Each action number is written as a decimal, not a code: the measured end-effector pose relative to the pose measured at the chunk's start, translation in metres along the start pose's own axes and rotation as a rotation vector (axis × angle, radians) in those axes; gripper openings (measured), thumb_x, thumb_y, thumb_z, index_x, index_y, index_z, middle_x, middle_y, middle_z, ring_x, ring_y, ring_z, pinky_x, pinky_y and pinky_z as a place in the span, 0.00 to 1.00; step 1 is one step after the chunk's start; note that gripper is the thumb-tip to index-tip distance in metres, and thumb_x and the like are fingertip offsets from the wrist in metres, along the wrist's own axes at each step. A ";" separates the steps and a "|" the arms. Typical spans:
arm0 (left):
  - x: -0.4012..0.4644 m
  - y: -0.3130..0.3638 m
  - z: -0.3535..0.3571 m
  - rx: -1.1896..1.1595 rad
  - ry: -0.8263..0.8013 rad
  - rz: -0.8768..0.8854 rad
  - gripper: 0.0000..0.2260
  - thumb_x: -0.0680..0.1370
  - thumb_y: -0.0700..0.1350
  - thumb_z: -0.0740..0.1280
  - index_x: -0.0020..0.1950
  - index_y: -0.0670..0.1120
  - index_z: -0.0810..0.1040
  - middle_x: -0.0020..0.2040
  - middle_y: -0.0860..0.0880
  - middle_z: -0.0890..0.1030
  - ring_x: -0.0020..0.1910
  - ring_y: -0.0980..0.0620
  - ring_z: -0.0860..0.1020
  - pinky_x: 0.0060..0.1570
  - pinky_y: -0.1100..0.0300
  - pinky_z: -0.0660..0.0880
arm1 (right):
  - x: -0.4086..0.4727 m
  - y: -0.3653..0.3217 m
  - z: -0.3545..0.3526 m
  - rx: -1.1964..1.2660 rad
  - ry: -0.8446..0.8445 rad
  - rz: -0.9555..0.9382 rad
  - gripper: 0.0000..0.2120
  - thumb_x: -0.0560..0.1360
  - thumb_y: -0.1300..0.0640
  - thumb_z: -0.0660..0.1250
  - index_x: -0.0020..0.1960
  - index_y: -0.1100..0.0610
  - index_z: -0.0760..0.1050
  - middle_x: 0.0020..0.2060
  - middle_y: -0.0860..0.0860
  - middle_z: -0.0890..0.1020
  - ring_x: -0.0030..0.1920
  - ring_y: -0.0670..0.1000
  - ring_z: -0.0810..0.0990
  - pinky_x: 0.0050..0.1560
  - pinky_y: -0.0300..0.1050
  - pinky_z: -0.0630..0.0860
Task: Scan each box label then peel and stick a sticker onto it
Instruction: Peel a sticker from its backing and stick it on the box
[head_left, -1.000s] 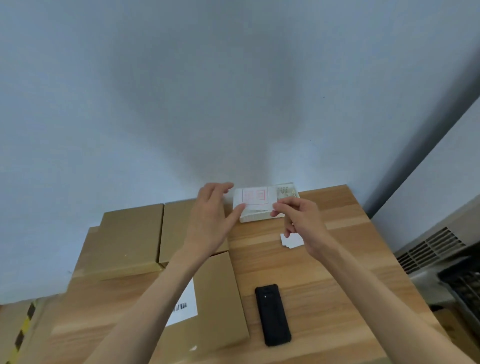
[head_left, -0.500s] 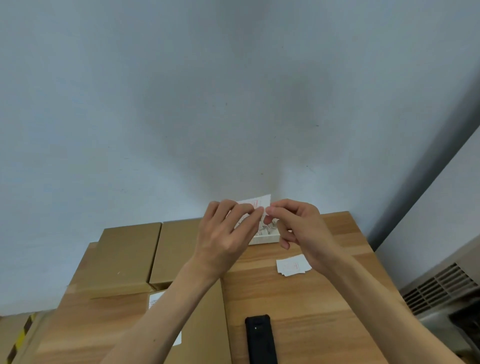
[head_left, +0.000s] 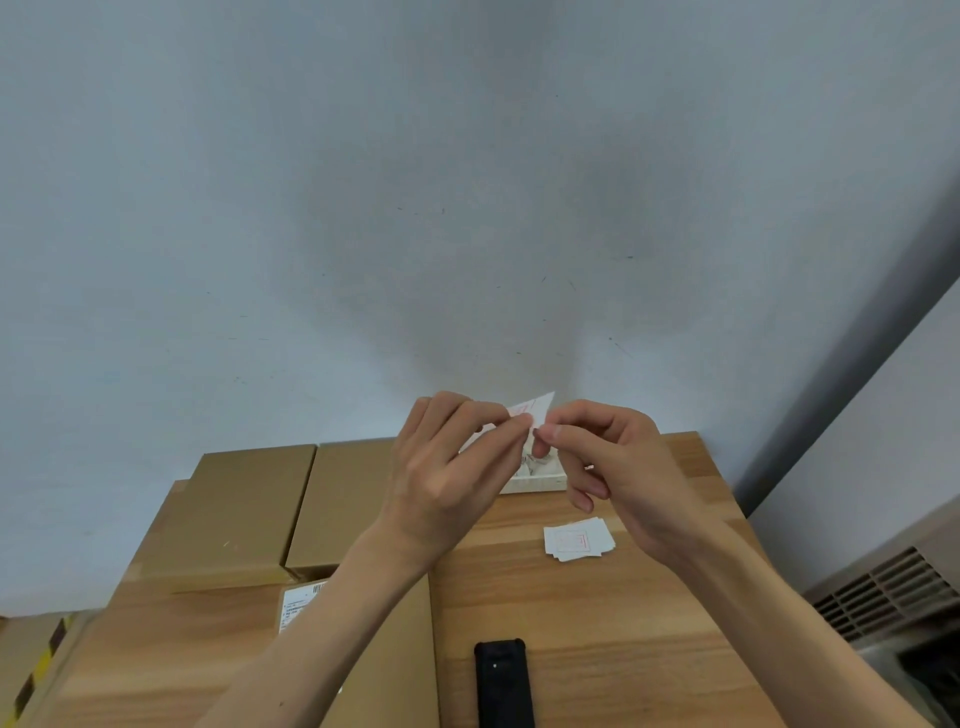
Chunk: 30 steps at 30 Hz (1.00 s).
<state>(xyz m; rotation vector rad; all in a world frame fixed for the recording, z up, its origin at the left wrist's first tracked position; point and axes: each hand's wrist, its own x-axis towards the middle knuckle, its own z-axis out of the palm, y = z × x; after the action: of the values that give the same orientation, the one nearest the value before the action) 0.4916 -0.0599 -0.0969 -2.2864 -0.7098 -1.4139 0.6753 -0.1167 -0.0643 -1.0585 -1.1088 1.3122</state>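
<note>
Pale grey wall fills most of my view, with the wooden desk (head_left: 597, 613) low in the picture. Up over the far edge of the desk I see both hands meeting on one white sticker sheet (head_left: 535, 408) with red print: my left hand (head_left: 452, 473) pinches it between thumb and fingertips, and my right hand (head_left: 613, 457) pinches its edge too, fingers curled. Just behind the hands, a shallow white tray (head_left: 535, 483) sits on the desk, mostly hidden. A small pile of white stickers (head_left: 577, 541) lies on the wood, near side of the right hand. Far left, two plain cardboard boxes (head_left: 244, 509) sit side by side. Nearer, under my left forearm, a cardboard box with a printed label (head_left: 301, 605). Black scanner (head_left: 503, 683) lies flat at the near edge.
</note>
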 end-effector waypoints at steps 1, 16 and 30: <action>0.001 0.003 0.001 -0.043 -0.006 -0.033 0.03 0.77 0.39 0.75 0.48 0.41 0.88 0.42 0.46 0.84 0.39 0.45 0.78 0.36 0.50 0.73 | -0.001 0.000 -0.002 -0.003 0.007 -0.004 0.05 0.77 0.63 0.69 0.43 0.60 0.83 0.36 0.58 0.82 0.23 0.49 0.60 0.26 0.44 0.67; 0.027 0.027 -0.013 -0.467 -0.126 -0.337 0.06 0.78 0.43 0.73 0.51 0.43 0.87 0.46 0.51 0.84 0.46 0.51 0.79 0.47 0.60 0.75 | -0.017 -0.018 -0.010 -0.095 0.051 -0.133 0.07 0.77 0.64 0.68 0.44 0.62 0.85 0.37 0.58 0.85 0.23 0.45 0.67 0.29 0.46 0.66; 0.030 0.023 -0.019 -0.408 -0.136 -0.242 0.05 0.77 0.40 0.72 0.50 0.42 0.87 0.45 0.49 0.84 0.44 0.50 0.77 0.43 0.61 0.74 | -0.012 -0.025 -0.017 -0.052 0.057 -0.054 0.15 0.73 0.48 0.70 0.39 0.61 0.83 0.39 0.62 0.83 0.24 0.53 0.58 0.27 0.45 0.69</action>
<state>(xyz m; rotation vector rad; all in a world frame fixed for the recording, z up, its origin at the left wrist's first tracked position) 0.5033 -0.0821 -0.0624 -2.7047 -0.8250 -1.6505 0.6972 -0.1275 -0.0430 -1.0904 -1.1265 1.2088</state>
